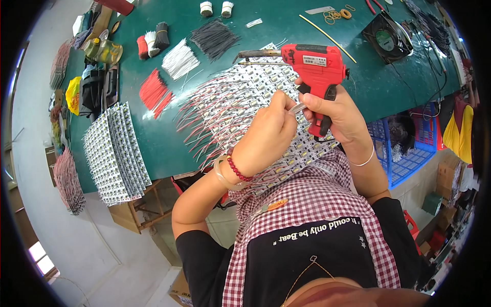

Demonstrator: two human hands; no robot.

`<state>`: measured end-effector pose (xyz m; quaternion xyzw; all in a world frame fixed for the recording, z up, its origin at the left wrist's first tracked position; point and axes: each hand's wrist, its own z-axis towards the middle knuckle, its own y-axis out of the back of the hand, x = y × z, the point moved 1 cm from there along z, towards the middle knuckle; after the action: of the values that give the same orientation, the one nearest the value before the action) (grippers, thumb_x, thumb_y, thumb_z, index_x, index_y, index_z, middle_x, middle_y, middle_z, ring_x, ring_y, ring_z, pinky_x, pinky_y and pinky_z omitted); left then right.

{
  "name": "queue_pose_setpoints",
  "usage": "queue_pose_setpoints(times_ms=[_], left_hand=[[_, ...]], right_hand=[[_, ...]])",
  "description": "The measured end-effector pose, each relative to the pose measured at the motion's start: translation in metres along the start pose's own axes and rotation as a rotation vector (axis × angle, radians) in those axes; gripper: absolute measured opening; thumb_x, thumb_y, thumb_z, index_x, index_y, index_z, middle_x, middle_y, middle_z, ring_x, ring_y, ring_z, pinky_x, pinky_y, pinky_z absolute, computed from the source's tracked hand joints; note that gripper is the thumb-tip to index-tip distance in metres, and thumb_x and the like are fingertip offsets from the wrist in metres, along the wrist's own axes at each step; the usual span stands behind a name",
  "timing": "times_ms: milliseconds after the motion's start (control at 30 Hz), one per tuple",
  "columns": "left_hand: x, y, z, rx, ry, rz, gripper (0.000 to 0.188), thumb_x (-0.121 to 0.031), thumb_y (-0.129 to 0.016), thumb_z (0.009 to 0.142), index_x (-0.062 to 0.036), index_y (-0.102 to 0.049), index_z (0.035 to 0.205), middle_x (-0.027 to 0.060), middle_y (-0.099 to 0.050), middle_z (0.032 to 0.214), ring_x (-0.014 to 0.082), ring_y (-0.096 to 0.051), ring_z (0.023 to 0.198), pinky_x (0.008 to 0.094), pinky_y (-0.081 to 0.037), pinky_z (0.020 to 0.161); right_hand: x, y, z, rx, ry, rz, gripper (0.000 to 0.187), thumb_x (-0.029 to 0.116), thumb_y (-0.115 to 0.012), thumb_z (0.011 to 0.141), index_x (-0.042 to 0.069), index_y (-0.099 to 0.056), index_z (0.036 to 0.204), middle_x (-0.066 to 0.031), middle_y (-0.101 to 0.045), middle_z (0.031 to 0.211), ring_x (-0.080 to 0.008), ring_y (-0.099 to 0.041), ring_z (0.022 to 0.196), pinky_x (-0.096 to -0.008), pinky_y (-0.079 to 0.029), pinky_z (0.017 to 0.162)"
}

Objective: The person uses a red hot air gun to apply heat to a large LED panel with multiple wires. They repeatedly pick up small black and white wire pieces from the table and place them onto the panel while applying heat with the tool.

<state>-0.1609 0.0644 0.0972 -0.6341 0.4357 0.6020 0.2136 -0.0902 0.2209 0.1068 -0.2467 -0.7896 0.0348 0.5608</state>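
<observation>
Soldering gun (316,69) in right fingers (319,104) overhangs boards (248,87) beside wires (214,39); left fingers (281,102) pinch strip (297,107).

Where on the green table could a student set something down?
Left: between the red wire bundle and the stacked LED panels. Right: between the yellow stick and blue crate. Crowded: mid-table, under wired LED boards; far right, around the cooling fan.
</observation>
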Motion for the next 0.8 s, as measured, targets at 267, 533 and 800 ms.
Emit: queue_pose_setpoints(times_ms=[267,533,800], left_hand=[[-0.002,-0.006,0.001,0.011,-0.028,-0.002,0.008,-0.006,-0.042,0.096,0.0013,-0.044,0.096,0.0072,-0.057,0.069,0.0144,-0.055,0.063,0.0308,-0.045,0.058],[0.003,-0.002,0.004,0.028,-0.029,-0.154,0.007,-0.007,-0.042,0.098,-0.001,-0.043,0.101,0.0069,-0.063,0.074,0.0094,-0.05,0.064,0.0245,-0.042,0.06],[0.008,-0.01,0.005,-0.002,0.051,-0.326,0.01,-0.005,-0.04,0.096,0.0016,-0.042,0.104,0.0076,-0.066,0.075,0.0101,-0.051,0.064,0.0247,-0.041,0.06]], right_hand=[[-0.001,0.004,-0.003,-0.002,-0.004,-0.04,0.037,0.015,-0.074,0.082,-0.001,-0.058,0.111,-0.0019,-0.059,0.079,-0.0087,-0.057,0.063,-0.023,-0.046,0.055],[0.004,0.001,-0.011,-0.118,0.135,-0.105,0.032,0.011,-0.071,0.081,-0.002,-0.059,0.108,-0.0024,-0.061,0.079,-0.0096,-0.058,0.065,-0.0235,-0.047,0.059],[0.009,-0.018,-0.034,-0.136,0.313,-0.257,0.016,-0.006,-0.062,0.084,-0.005,-0.061,0.1,-0.0082,-0.065,0.085,-0.0126,-0.063,0.07,-0.0256,-0.051,0.063]])
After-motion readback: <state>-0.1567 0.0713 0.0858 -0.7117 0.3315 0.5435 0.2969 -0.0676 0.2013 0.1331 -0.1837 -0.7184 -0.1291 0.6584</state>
